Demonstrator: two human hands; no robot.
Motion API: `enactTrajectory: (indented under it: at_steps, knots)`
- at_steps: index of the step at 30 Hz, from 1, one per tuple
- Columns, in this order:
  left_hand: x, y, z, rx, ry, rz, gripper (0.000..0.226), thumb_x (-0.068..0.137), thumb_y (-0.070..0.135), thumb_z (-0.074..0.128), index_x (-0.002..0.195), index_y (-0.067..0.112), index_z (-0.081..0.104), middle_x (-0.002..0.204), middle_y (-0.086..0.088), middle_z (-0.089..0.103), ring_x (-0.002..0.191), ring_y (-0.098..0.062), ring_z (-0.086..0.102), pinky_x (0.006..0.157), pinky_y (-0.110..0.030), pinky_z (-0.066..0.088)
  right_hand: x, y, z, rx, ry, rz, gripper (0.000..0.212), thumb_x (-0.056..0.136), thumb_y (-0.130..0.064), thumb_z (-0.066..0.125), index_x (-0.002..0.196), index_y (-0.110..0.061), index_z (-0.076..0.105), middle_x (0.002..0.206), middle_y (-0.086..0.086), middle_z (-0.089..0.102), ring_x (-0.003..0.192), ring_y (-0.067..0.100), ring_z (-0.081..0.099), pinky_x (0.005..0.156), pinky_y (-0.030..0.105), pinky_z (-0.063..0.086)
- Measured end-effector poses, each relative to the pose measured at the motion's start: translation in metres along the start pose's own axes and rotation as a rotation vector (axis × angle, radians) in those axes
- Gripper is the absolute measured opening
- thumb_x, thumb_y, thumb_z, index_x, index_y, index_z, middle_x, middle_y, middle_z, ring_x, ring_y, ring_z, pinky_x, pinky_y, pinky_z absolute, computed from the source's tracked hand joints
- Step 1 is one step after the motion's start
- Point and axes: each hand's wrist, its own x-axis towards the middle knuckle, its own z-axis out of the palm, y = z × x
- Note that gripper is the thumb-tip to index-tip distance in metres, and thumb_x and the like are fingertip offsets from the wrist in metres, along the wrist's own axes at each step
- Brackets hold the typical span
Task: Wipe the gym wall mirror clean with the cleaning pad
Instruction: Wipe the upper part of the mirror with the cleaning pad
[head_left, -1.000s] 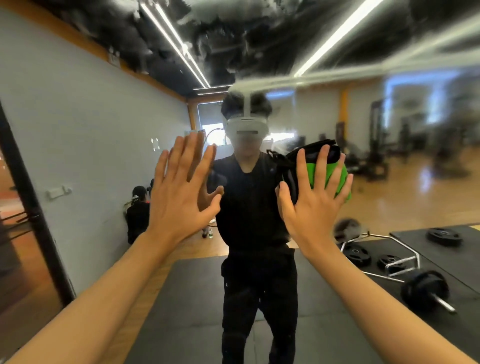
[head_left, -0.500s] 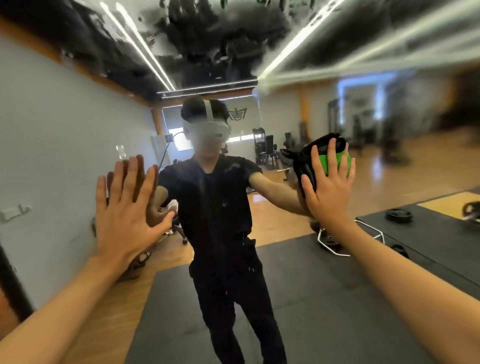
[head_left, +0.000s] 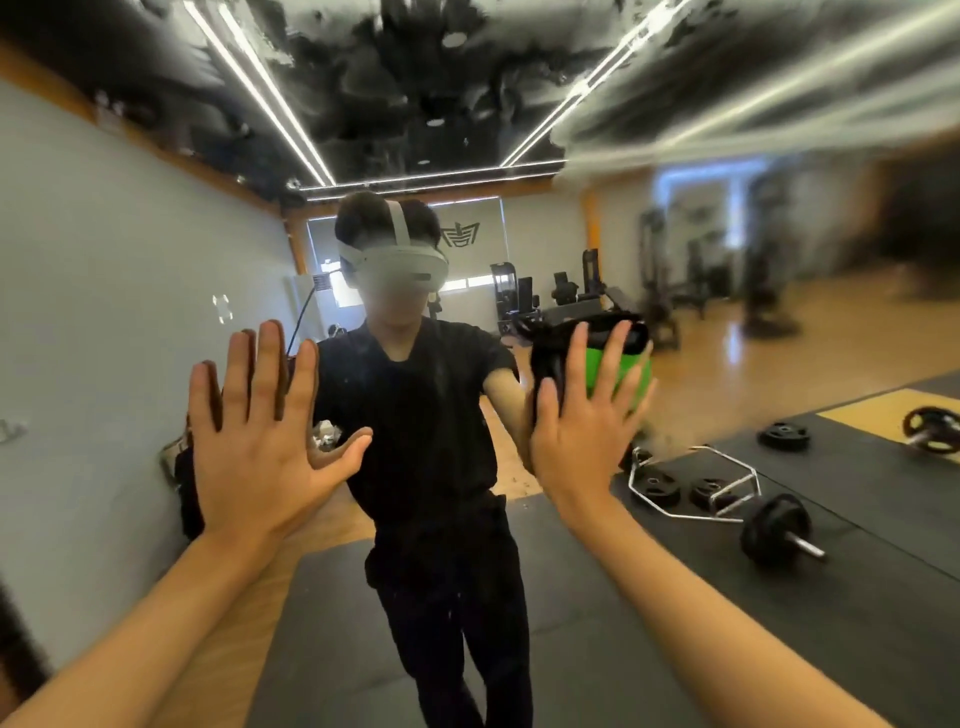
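My right hand (head_left: 582, 421), fingers spread, presses the green pad (head_left: 615, 371) flat on the mirror (head_left: 779, 364); left hand (head_left: 260, 441) spread beside it could smudge the glass.

Two hands (head_left: 260, 457) (head_left: 582, 441), one cleaning pad (head_left: 613, 366), one mirror (head_left: 130, 260), two reflected ceiling light strips (head_left: 270, 104).

The cleaning pad (head_left: 613, 364), pressed flat under the right hand (head_left: 582, 421), is carried rightward along the mirror (head_left: 779, 364) and slightly lower than half a second ago. The left hand (head_left: 260, 431) is shifted right too.
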Motion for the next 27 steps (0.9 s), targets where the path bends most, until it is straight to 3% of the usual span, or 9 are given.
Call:
enactTrajectory:
  at_steps: [4,8,10,12,14,16,20,23,27]
  knots:
    - [-0.001,-0.002,0.002,-0.007,0.034,0.014,0.094,0.098,0.073,0.042,0.169,0.013,0.022,0.176,-0.016,0.011,0.162,-0.038,0.012,0.130,-0.060,0.009,-0.054,-0.043,0.006,0.034,-0.144,-0.360,0.060,0.106,-0.050,0.039,0.163,-0.035,0.027,0.173,0.007,0.011,0.160,0.037,0.003,0.126,0.062,0.008]
    - [-0.002,-0.005,0.002,-0.023,0.029,0.027,0.094,0.098,0.072,0.040,0.168,0.012,0.022,0.176,-0.016,0.010,0.162,-0.038,0.011,0.129,-0.062,0.011,-0.024,0.019,0.002,-0.017,-0.164,-0.768,0.059,0.104,-0.055,0.045,0.160,-0.038,0.034,0.171,0.006,0.018,0.159,0.035,0.012,0.126,0.057,0.011]
    - [-0.002,-0.003,0.002,-0.023,0.032,0.021,0.093,0.100,0.073,0.037,0.168,0.012,0.023,0.176,-0.017,0.010,0.162,-0.039,0.012,0.129,-0.063,0.012,0.005,0.059,-0.005,-0.058,-0.117,-0.641,0.062,0.103,-0.054,0.045,0.161,-0.036,0.032,0.171,0.009,0.019,0.158,0.038,0.014,0.126,0.059,0.012]
    - [-0.001,-0.001,0.002,-0.014,0.029,0.010,0.092,0.101,0.073,0.036,0.168,0.012,0.023,0.176,-0.017,0.010,0.162,-0.040,0.013,0.128,-0.063,0.013,0.037,0.077,-0.012,-0.069,-0.062,-0.298,0.065,0.104,-0.055,0.036,0.163,-0.029,0.027,0.172,0.013,0.016,0.158,0.041,0.012,0.124,0.063,0.014]
    - [-0.001,-0.001,0.001,-0.007,0.018,-0.001,0.089,0.101,0.069,0.038,0.169,0.013,0.022,0.176,-0.017,0.010,0.162,-0.039,0.012,0.128,-0.064,0.013,0.068,0.052,-0.015,-0.030,-0.008,0.075,0.068,0.103,-0.055,0.029,0.165,-0.027,0.021,0.173,0.012,0.010,0.159,0.040,0.008,0.123,0.066,0.013]
    - [-0.001,0.000,0.000,-0.015,0.009,-0.007,0.086,0.101,0.064,0.040,0.169,0.013,0.021,0.176,-0.016,0.008,0.162,-0.038,0.011,0.129,-0.063,0.012,0.086,-0.004,-0.012,-0.009,0.039,0.217,0.069,0.103,-0.054,0.027,0.166,-0.029,0.018,0.174,0.011,0.008,0.159,0.040,0.006,0.123,0.066,0.012]
    - [0.000,-0.002,-0.002,-0.024,-0.003,0.004,0.083,0.099,0.054,0.045,0.168,0.013,0.023,0.176,-0.016,0.010,0.162,-0.038,0.011,0.128,-0.064,0.013,0.055,-0.120,-0.001,0.025,-0.025,-0.232,0.064,0.106,-0.051,0.033,0.166,-0.031,0.020,0.174,0.010,0.006,0.160,0.038,0.001,0.126,0.063,0.002]
    - [-0.001,-0.004,-0.002,-0.014,0.000,0.020,0.084,0.098,0.052,0.047,0.168,0.013,0.024,0.176,-0.017,0.012,0.162,-0.038,0.012,0.129,-0.062,0.012,0.045,-0.124,-0.002,0.038,-0.099,-0.585,0.060,0.107,-0.052,0.038,0.164,-0.033,0.027,0.173,0.009,0.012,0.160,0.035,0.004,0.127,0.060,0.005]
    - [-0.002,-0.003,-0.002,-0.009,0.014,0.000,0.079,0.099,0.049,0.047,0.166,0.012,0.029,0.176,-0.016,0.014,0.162,-0.037,0.014,0.130,-0.060,0.010,0.094,-0.047,-0.010,-0.051,-0.033,-0.535,0.064,0.104,-0.057,0.040,0.163,-0.036,0.028,0.173,0.008,0.017,0.159,0.035,0.014,0.127,0.054,0.004]
